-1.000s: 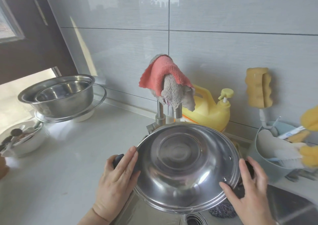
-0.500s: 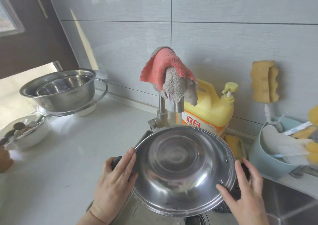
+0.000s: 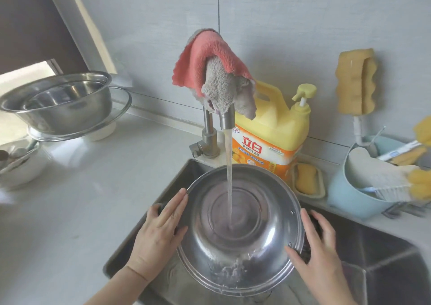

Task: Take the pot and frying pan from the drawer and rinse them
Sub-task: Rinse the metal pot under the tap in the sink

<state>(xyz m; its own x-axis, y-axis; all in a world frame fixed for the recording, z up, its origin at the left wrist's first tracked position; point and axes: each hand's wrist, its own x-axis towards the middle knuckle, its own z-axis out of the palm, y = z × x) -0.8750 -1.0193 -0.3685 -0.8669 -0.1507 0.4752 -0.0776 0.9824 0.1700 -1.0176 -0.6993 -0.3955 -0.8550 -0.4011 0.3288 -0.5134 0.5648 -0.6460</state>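
Two hands: both on the pot (image 3: 242, 230), one at each side handle.
Change: water (image 3: 229, 179) now runs from the tap (image 3: 226, 118) into the pot; in the frames before, no stream. Pot sits lower than before, more of the sink (image 3: 384, 253) showing.
Left hand (image 3: 161, 230): fingers fairly straight along the rim, thumb curled round the dark handle.
Right hand (image 3: 319, 241): fingers curled over the other handle.
Pot: held over the sink, tilted toward the camera; stream strikes the base, water pools and splashes at the near wall.
Tap: pink and grey cloths (image 3: 217, 71) draped on top.
Steel bowls (image 3: 60, 102): nested, left on the counter (image 3: 81, 200).
Blue tub (image 3: 349, 195): holds brushes and a glove.
Tray (image 3: 307, 183): holds a yellow sponge.
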